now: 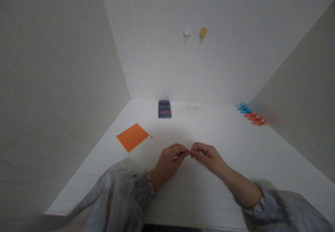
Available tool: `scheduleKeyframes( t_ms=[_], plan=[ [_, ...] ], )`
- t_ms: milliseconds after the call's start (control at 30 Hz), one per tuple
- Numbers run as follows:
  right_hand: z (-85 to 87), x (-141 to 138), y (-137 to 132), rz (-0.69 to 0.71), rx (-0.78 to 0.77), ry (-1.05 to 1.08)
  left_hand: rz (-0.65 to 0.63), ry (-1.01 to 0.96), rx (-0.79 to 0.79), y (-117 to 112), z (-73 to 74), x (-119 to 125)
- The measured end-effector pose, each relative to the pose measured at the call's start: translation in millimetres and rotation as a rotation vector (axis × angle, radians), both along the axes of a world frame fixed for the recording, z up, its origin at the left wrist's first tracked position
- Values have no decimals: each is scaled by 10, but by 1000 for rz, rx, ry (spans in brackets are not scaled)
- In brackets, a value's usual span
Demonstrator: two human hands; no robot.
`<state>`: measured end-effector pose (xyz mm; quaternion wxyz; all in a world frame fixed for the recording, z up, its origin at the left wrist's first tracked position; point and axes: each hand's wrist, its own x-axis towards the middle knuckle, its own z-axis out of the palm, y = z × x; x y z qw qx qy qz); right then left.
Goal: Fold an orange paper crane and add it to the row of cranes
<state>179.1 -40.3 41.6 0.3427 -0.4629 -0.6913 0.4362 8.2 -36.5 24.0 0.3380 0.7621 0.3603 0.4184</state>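
Note:
Over the middle of the white table, my left hand (171, 160) and my right hand (206, 155) meet at their fingertips. A ring is on a finger of the left one, whose thumb and fingers are pinched together. The thumb and curled fingers of the right press together at the same spot. A small reddish tip shows where they touch; what it belongs to is hidden by the fingers. To the left of my hands lies a stack of orange square paper (133, 137), yellow along its lower edge, with a tiny orange scrap (151, 137) beside its corner.
A phone (164, 109) lies at the back of the table (209, 197), near the wall. Folded blue paper figures (244, 107) and orange paper figures (255, 117) line the right wall. White (187, 31) and yellow (203, 33) hooks are on the back wall. Walls enclose three sides.

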Motion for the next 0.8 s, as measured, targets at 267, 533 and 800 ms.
scheduleKeyframes(
  t_ms=[267, 533, 800],
  plan=[
    [-36, 2, 22, 19, -82, 47, -6, -13, 30, 8, -18, -6],
    [-36, 9, 26, 7, -83, 24, -11, -23, 41, 12, -35, 1],
    [-69, 20, 39, 55, -144, 66, -12, -4, -17, 0, -25, 1]
  ],
)
